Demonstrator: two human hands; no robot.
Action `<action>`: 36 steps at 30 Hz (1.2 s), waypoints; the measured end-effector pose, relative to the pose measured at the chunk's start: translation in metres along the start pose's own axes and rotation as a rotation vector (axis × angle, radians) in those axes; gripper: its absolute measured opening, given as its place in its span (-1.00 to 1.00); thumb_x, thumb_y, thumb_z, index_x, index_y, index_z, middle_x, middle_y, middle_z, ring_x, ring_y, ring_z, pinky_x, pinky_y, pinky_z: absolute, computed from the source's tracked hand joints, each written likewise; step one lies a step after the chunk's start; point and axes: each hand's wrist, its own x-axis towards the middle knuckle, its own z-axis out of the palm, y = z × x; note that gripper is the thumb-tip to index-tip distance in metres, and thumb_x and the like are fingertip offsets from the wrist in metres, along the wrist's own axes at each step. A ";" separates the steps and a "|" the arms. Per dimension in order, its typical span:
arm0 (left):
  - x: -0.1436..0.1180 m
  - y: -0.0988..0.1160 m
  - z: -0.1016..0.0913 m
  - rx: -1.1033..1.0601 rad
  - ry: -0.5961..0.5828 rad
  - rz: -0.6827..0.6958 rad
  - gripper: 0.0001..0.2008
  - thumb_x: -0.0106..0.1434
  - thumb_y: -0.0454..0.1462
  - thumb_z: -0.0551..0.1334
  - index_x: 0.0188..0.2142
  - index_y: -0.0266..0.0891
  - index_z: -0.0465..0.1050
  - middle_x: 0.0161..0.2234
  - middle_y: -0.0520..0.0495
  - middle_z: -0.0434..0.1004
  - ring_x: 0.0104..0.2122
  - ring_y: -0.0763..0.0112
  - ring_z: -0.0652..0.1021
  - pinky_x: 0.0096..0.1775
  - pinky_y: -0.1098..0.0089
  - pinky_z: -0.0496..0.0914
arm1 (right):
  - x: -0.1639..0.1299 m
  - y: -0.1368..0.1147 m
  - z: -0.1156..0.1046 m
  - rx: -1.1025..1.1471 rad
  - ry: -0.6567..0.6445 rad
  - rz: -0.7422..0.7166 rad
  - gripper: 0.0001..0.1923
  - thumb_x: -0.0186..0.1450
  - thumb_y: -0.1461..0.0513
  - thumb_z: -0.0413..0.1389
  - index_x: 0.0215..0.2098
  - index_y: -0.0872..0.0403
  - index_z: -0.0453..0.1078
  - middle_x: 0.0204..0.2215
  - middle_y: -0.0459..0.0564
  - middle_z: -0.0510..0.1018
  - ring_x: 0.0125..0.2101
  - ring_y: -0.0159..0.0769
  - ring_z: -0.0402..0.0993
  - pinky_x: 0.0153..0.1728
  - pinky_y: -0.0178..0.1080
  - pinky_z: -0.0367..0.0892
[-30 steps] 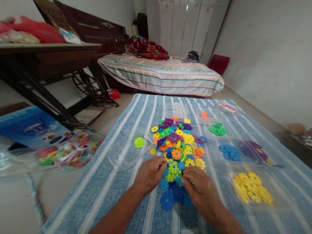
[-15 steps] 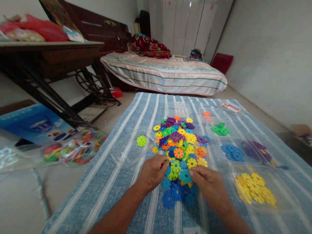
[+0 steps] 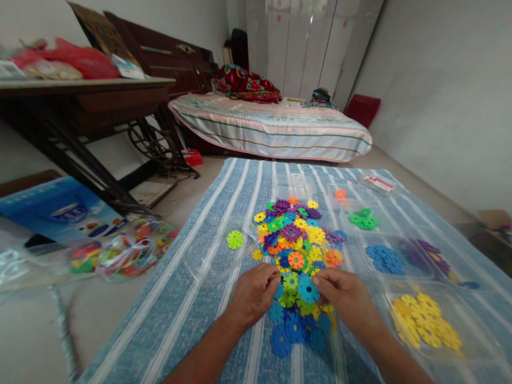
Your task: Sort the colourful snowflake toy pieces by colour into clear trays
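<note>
Both hands, left hand (image 3: 256,293) and right hand (image 3: 346,296), are pinching discs at frame-centre pile (image 3: 298,250); sliding risks mixing sorted yellow tray (image 3: 472,349).

My head camera looks forward and down, close over my hands (image 3: 300,298), the bed (image 3: 272,125) far off at 12 o'clock.

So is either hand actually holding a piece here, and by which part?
Cannot tell. The left hand and right hand rest fingertips-down on the near edge of the pile of snowflake discs; any grip on a disc is hidden.
</note>
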 end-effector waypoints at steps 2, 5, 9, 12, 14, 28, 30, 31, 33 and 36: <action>0.000 0.000 0.000 -0.004 0.008 0.002 -0.82 0.24 -0.28 0.03 -0.35 -0.21 0.40 -0.43 -0.02 0.45 -0.39 0.42 0.46 -0.39 0.45 0.27 | 0.011 -0.008 -0.003 -0.024 -0.029 0.000 -0.70 0.13 0.08 0.09 -0.65 0.08 0.36 -0.76 -0.17 0.38 -0.68 -0.42 0.33 -0.63 -0.39 0.21; -0.001 -0.001 0.000 -0.004 0.015 0.010 -0.82 0.24 -0.29 0.03 -0.37 -0.19 0.40 -0.44 -0.01 0.45 -0.40 0.43 0.45 -0.39 0.46 0.27 | 0.040 -0.023 -0.010 -0.012 -0.002 0.016 -0.73 0.03 0.14 0.15 -0.74 0.08 0.32 -0.84 -0.18 0.34 -0.76 -0.44 0.28 -0.72 -0.41 0.14; -0.002 -0.003 0.001 -0.002 0.028 0.004 -0.82 0.24 -0.28 0.03 -0.40 -0.18 0.39 -0.45 0.00 0.46 -0.43 0.45 0.45 -0.42 0.47 0.26 | 0.105 -0.051 -0.020 0.074 0.112 0.021 -0.74 -0.01 0.15 0.21 -0.73 0.10 0.29 -0.85 -0.15 0.35 -0.79 -0.45 0.27 -0.72 -0.40 0.22; -0.004 -0.003 0.001 0.000 0.026 -0.009 -0.82 0.24 -0.28 0.04 -0.39 -0.17 0.39 -0.46 0.01 0.46 -0.43 0.44 0.45 -0.42 0.47 0.26 | 0.158 -0.073 -0.023 0.151 0.207 -0.002 -0.75 0.07 0.10 0.16 -0.59 0.10 0.30 -0.79 -0.12 0.41 -0.74 -0.43 0.34 -0.65 -0.37 0.31; -0.004 -0.003 0.001 -0.004 0.024 -0.018 -0.82 0.24 -0.29 0.04 -0.37 -0.17 0.41 -0.46 0.01 0.46 -0.43 0.44 0.46 -0.40 0.46 0.27 | 0.182 -0.080 -0.020 0.174 0.258 -0.006 -0.75 0.12 0.08 0.12 -0.53 0.09 0.28 -0.77 -0.12 0.42 -0.74 -0.43 0.34 -0.64 -0.36 0.32; -0.004 -0.004 0.002 -0.017 0.030 -0.006 -0.84 0.23 -0.33 0.05 -0.37 -0.18 0.39 -0.44 0.00 0.47 -0.42 0.44 0.48 -0.39 0.47 0.29 | 0.064 -0.007 0.034 -0.213 0.314 -0.417 -0.78 0.23 0.14 0.02 -0.40 0.06 0.46 -0.50 -0.07 0.54 -0.43 -0.32 0.45 -0.36 -0.29 0.32; -0.004 -0.004 0.002 -0.006 0.033 -0.014 -0.84 0.24 -0.32 0.05 -0.36 -0.18 0.40 -0.44 0.00 0.47 -0.42 0.44 0.48 -0.39 0.46 0.29 | 0.052 0.010 0.025 -0.349 0.442 -0.581 -0.78 0.27 0.17 -0.01 -0.35 0.07 0.45 -0.40 0.00 0.55 -0.33 -0.27 0.46 -0.24 -0.22 0.33; -0.004 -0.003 0.002 0.002 0.034 -0.019 -0.84 0.24 -0.31 0.05 -0.36 -0.18 0.41 -0.45 0.00 0.47 -0.43 0.44 0.48 -0.39 0.46 0.28 | 0.049 0.019 0.020 -0.404 0.483 -0.634 -0.79 0.28 0.19 -0.02 -0.32 0.08 0.44 -0.36 0.04 0.55 -0.28 -0.25 0.45 -0.19 -0.17 0.32; -0.004 -0.002 0.001 0.016 0.031 -0.027 -0.84 0.24 -0.31 0.05 -0.36 -0.19 0.41 -0.45 0.00 0.47 -0.43 0.44 0.47 -0.40 0.47 0.27 | 0.047 0.035 0.011 -0.504 0.521 -0.668 -0.78 0.29 0.18 -0.03 -0.26 0.10 0.42 -0.29 0.09 0.53 -0.20 -0.20 0.42 -0.11 -0.09 0.31; -0.004 0.000 0.000 0.031 0.026 -0.027 -0.82 0.24 -0.31 0.05 -0.38 -0.20 0.41 -0.45 0.00 0.47 -0.43 0.44 0.47 -0.41 0.47 0.26 | 0.046 0.054 0.004 -0.630 0.520 -0.605 -0.68 0.28 0.10 -0.01 -0.13 0.13 0.38 -0.17 0.17 0.48 -0.10 -0.10 0.35 -0.07 0.02 0.29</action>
